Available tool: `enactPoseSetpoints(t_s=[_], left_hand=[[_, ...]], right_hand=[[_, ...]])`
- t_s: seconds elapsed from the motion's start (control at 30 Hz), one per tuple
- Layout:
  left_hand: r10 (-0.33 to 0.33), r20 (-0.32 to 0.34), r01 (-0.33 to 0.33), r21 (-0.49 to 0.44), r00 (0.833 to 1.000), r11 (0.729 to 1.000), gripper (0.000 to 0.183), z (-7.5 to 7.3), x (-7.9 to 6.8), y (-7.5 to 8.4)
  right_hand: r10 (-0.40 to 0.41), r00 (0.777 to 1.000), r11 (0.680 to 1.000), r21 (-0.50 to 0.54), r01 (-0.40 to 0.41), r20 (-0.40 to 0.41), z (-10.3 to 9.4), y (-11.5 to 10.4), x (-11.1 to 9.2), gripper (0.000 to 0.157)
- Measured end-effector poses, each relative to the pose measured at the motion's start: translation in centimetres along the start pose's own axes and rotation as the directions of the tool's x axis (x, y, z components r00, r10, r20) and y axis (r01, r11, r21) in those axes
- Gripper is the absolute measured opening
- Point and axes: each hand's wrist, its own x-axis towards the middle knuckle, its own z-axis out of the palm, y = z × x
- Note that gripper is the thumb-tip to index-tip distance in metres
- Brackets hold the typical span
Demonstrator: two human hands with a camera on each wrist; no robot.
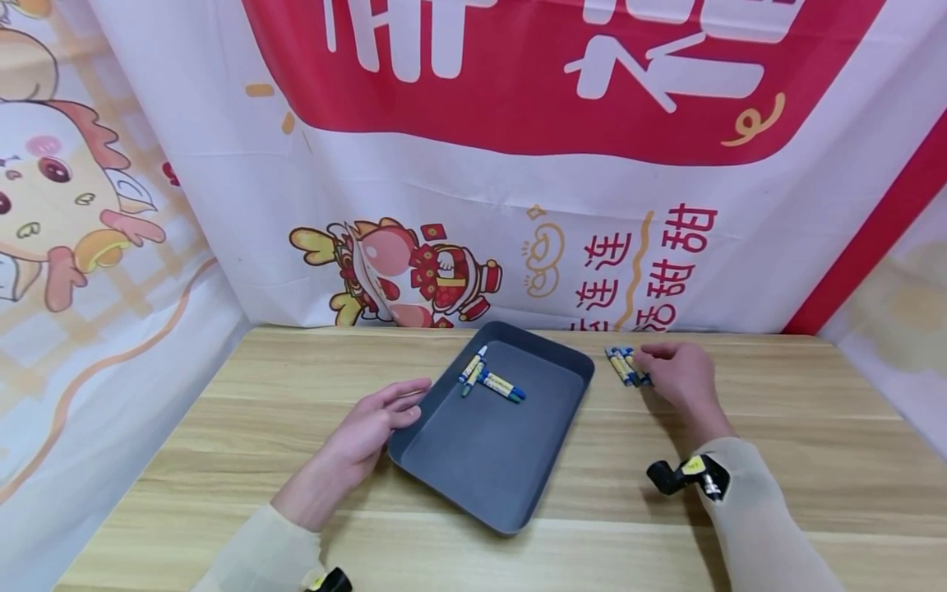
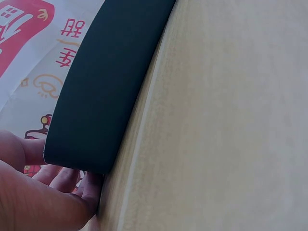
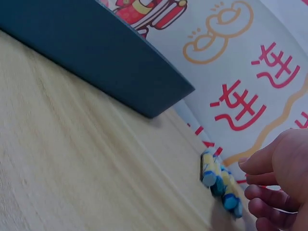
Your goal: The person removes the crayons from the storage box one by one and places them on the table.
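Observation:
My left hand (image 1: 377,423) rests at the left side of a dark grey tray (image 1: 477,477); its thumb and fingers touch the rim and outer wall, as the left wrist view shows. Inside the tray, near its left wall, lie several crayons (image 1: 501,385) with white, green and blue tips. To the tray's right, my right hand (image 1: 681,374) is over a row of several crayons (image 1: 620,367) and partly hides them in the head view. The right wrist view shows the loosely bent fingers (image 3: 262,166) beside these crayons (image 3: 216,180), with nothing held.
A light wooden table (image 1: 296,386) carries the tray and crayons. Behind it hangs a white and red printed cloth (image 1: 473,181), close to the table's back edge. Another printed cloth (image 1: 89,247) hangs at the left. A small black device (image 1: 691,475) is on the right sleeve.

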Motion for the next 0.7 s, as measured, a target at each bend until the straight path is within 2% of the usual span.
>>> enactPoseSetpoints(t_s=[0.2,0.47,0.57,0.7], left_hand=[[-0.002,-0.001,0.002,-0.001,1.0,1.0,0.048,0.1,0.0,0.0],[-0.013,-0.006,0.013,0.003,1.0,1.0,0.048,0.1,0.0,0.1],[-0.012,-0.007,0.012,0.002,1.0,1.0,0.048,0.1,0.0,0.1],[-0.01,-0.004,0.01,0.001,1.0,1.0,0.048,0.1,0.0,0.1]], right_hand=[[-0.048,0.999,0.998,0.039,0.048,-0.013,-0.3,-1.6,-0.6,0.05],[-0.193,0.979,0.981,0.011,0.194,-0.068,0.3,-4.4,-1.5,0.043],[-0.23,0.971,0.973,0.015,0.231,-0.063,0.7,-5.4,-2.0,0.041],[-0.235,0.971,0.97,0.053,0.237,-0.038,1.5,-6.7,-2.6,0.04]])
